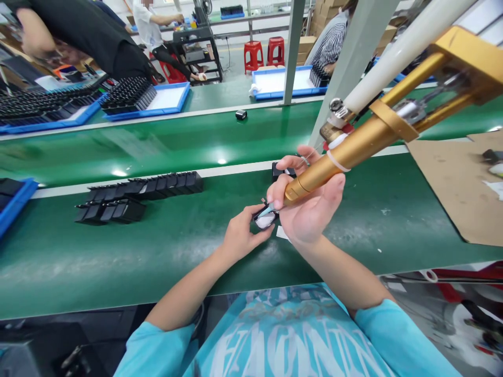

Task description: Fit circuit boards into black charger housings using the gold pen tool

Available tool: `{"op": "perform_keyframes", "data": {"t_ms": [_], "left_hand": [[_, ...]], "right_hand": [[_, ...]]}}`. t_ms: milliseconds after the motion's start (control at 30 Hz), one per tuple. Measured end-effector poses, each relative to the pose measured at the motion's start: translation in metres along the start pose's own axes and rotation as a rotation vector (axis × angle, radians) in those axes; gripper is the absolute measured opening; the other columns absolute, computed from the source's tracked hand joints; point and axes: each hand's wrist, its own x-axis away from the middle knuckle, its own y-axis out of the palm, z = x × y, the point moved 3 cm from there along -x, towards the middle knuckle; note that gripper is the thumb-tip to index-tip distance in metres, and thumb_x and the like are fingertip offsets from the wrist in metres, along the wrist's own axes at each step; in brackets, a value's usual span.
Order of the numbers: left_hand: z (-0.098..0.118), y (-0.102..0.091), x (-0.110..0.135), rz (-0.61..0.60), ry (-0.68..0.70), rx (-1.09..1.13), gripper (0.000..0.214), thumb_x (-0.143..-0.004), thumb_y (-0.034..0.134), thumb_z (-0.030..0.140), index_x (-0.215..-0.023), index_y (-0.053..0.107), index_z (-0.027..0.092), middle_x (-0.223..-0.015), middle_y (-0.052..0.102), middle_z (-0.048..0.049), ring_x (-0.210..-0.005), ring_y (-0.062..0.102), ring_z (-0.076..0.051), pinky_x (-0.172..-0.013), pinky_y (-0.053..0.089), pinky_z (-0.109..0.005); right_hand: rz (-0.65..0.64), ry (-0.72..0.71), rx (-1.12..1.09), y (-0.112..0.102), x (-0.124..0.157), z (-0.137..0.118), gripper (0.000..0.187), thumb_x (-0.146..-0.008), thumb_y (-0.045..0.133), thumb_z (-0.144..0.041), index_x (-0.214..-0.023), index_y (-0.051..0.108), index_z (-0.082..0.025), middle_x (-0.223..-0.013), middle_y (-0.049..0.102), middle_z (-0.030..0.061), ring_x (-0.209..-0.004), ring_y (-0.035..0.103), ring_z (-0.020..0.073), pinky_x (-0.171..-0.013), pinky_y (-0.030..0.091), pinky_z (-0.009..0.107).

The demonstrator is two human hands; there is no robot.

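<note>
My left hand (242, 235) is closed around a small black plastic case (260, 225) with a white inside, holding it low over the green bench. In my right hand (308, 209) is a gold dispensing gun (332, 170), slanting down from the upper right. Its pale blue nozzle (267, 211) points into the case; whether the tip touches the inside cannot be made out. Just behind my right fingers stands another black case (278, 170), partly hidden. A white scrap of paper (282, 233) lies beside the held case.
Rows of black cases (157, 188) stand to the left on the green bench (176, 246). A blue tray (18, 204) is at the left edge, a cardboard sheet (451, 193) at right. Beyond a metal post (293, 52), co-workers sit by blue trays.
</note>
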Motion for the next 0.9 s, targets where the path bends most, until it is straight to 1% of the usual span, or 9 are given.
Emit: {"op": "perform_keyframes", "data": {"t_ms": [133, 200, 367, 433, 567, 633, 700, 800, 900], "left_hand": [[0.002, -0.001, 0.0, 0.04, 0.068, -0.006, 0.044, -0.08, 0.069, 0.032, -0.118, 0.052, 0.019, -0.101, 0.072, -0.0061, -0.082, 0.071, -0.016, -0.072, 0.055, -0.024], [0.002, -0.002, 0.0, 0.049, 0.084, -0.009, 0.044, -0.08, 0.069, 0.031, -0.118, 0.052, 0.019, -0.101, 0.072, -0.0059, -0.082, 0.071, -0.016, -0.072, 0.055, -0.024], [0.003, -0.004, 0.0, 0.023, 0.068, -0.02, 0.044, -0.079, 0.069, 0.032, -0.118, 0.051, 0.02, -0.102, 0.071, -0.0054, -0.084, 0.07, -0.017, -0.074, 0.054, -0.025], [0.0, -0.003, -0.002, -0.047, 0.008, -0.028, 0.041, -0.08, 0.068, 0.032, -0.116, 0.052, 0.02, -0.102, 0.07, -0.0049, -0.086, 0.068, -0.018, -0.076, 0.053, -0.027], [-0.023, -0.001, -0.005, -0.309, -0.165, -0.019, 0.033, -0.08, 0.064, 0.027, -0.111, 0.055, 0.021, -0.103, 0.067, -0.0037, -0.093, 0.064, -0.02, -0.082, 0.051, -0.032], [-0.036, -0.001, -0.005, -0.444, -0.256, 0.012, 0.033, -0.08, 0.063, 0.028, -0.111, 0.055, 0.021, -0.105, 0.067, -0.0028, -0.092, 0.064, -0.021, -0.082, 0.051, -0.033], [-0.046, -0.002, -0.006, -0.536, -0.331, 0.06, 0.039, -0.08, 0.064, 0.034, -0.115, 0.054, 0.022, -0.11, 0.067, -0.0033, -0.094, 0.065, -0.022, -0.085, 0.051, -0.035], [-0.052, 0.001, -0.009, -0.546, -0.382, 0.158, 0.053, -0.08, 0.065, 0.043, -0.127, 0.051, 0.024, -0.125, 0.063, -0.0066, -0.112, 0.061, -0.024, -0.097, 0.047, -0.039], [-0.052, 0.011, -0.013, -0.496, -0.371, 0.281, 0.044, -0.087, 0.058, 0.041, -0.127, 0.053, 0.023, -0.127, 0.063, -0.0082, -0.118, 0.059, -0.023, -0.103, 0.044, -0.04]], "right_hand": [[-0.02, -0.022, -0.041, 0.002, 0.003, -0.001, 0.037, -0.091, 0.035, -0.059, -0.094, 0.052, -0.027, -0.093, 0.058, -0.0005, -0.041, 0.048, 0.0043, -0.043, 0.046, 0.025], [-0.026, -0.024, -0.058, 0.002, 0.004, -0.001, 0.035, -0.092, 0.036, -0.056, -0.094, 0.053, -0.026, -0.093, 0.058, -0.0005, -0.042, 0.048, 0.0045, -0.043, 0.045, 0.025], [-0.034, -0.011, -0.087, 0.002, 0.002, 0.001, 0.045, -0.087, 0.039, -0.061, -0.112, 0.054, -0.027, -0.093, 0.059, 0.0006, -0.042, 0.048, 0.0065, -0.043, 0.045, 0.027], [-0.013, -0.025, -0.093, 0.0, 0.001, 0.001, 0.048, -0.085, 0.039, -0.064, -0.114, 0.054, -0.028, -0.092, 0.059, 0.0007, -0.042, 0.049, 0.0072, -0.044, 0.045, 0.028], [0.055, -0.049, -0.026, -0.013, -0.002, 0.0, 0.051, -0.083, 0.039, -0.067, -0.114, 0.054, -0.029, -0.094, 0.06, 0.001, -0.043, 0.049, 0.0077, -0.044, 0.045, 0.029], [0.082, -0.056, 0.032, -0.023, -0.004, -0.003, 0.051, -0.083, 0.038, -0.068, -0.114, 0.053, -0.03, -0.095, 0.06, 0.0011, -0.042, 0.048, 0.0074, -0.044, 0.045, 0.029], [0.109, -0.063, 0.084, -0.034, -0.006, -0.007, 0.05, -0.084, 0.037, -0.068, -0.113, 0.053, -0.031, -0.095, 0.06, 0.001, -0.042, 0.046, 0.0068, -0.044, 0.045, 0.028], [0.139, -0.065, 0.123, -0.049, -0.009, -0.013, 0.047, -0.084, 0.038, -0.066, -0.11, 0.055, -0.031, -0.094, 0.059, 0.0002, -0.041, 0.045, 0.0065, -0.043, 0.043, 0.028], [0.153, -0.06, 0.146, -0.061, -0.01, -0.019, 0.045, -0.084, 0.039, -0.065, -0.11, 0.056, -0.032, -0.095, 0.058, 0.0002, -0.042, 0.046, 0.0067, -0.044, 0.042, 0.027]]}}
